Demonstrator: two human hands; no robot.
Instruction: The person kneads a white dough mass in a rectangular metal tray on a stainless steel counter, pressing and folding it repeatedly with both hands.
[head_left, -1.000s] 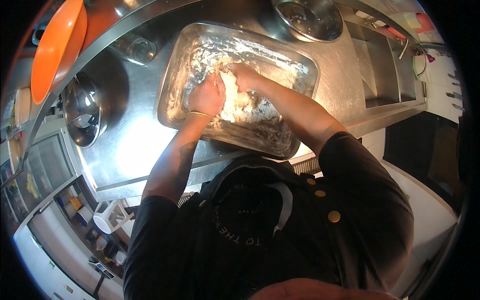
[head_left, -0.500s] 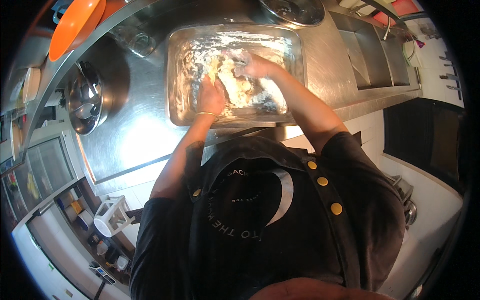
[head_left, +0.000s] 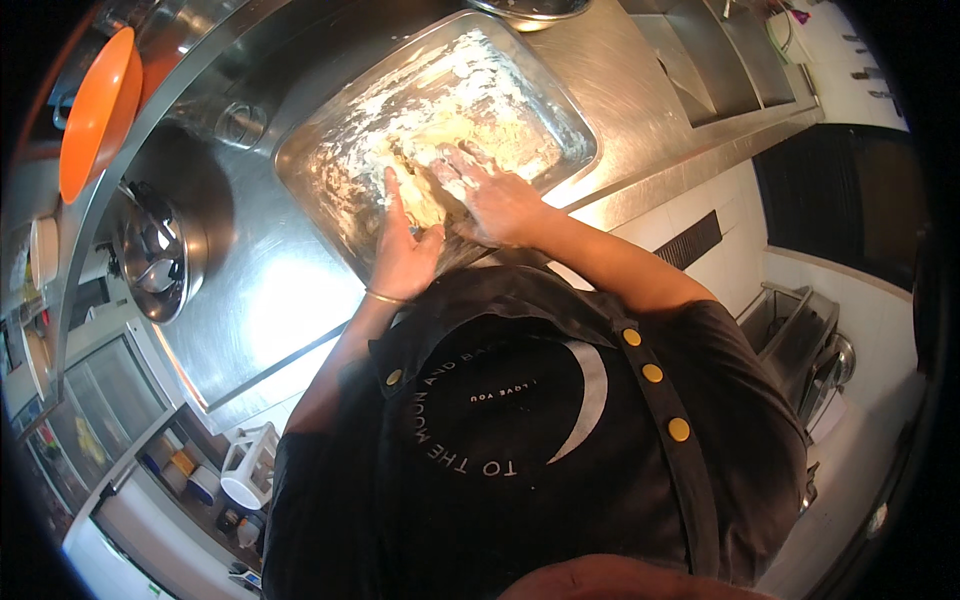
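A large rectangular steel tray point(head_left: 330, 120) is smeared with white flour and pale dough. A lump of soft yellowish dough point(head_left: 425, 203) lies in its near part. My left hand point(head_left: 405, 245) holds the lump from the left side, thumb toward me. My right hand point(head_left: 500, 205), white with flour on the fingers, grips the lump from the right, its fingers bent over the top.
Left on the steel counter point(head_left: 260, 300) stand a bowl with utensils point(head_left: 160, 270) and a glass jar point(head_left: 240, 125). An orange bowl point(head_left: 98, 115) sits on a shelf. A steel bowl point(head_left: 530, 8) is behind the tray; a sink point(head_left: 735, 70) is at back right.
Both hands have come nearer my body with the dough, toward the tray's front. The tray now sits angled, its right side farther away, and my view has turned slightly.
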